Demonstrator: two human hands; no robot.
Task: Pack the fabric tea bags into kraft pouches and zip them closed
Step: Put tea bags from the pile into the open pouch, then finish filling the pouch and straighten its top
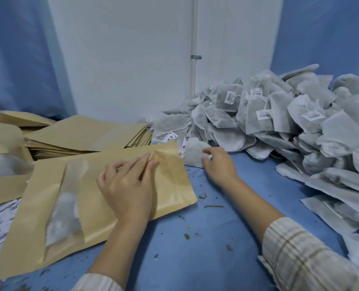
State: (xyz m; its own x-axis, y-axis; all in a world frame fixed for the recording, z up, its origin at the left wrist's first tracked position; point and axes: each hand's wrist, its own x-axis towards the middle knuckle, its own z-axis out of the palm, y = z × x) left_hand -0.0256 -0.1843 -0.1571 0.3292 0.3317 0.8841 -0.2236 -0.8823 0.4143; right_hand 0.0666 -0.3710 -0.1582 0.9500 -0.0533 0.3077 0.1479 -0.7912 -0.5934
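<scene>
L hand pinches pouch mouth; R hand grips tea bag.

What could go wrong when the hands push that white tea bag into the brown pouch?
The left hand pinches only the top flap of the kraft pouch, so the mouth could fall shut or crease. The tea bag under the right hand looks bulky and might snag at the opening. Loose leaf bits on the blue table could get into the zip.
</scene>
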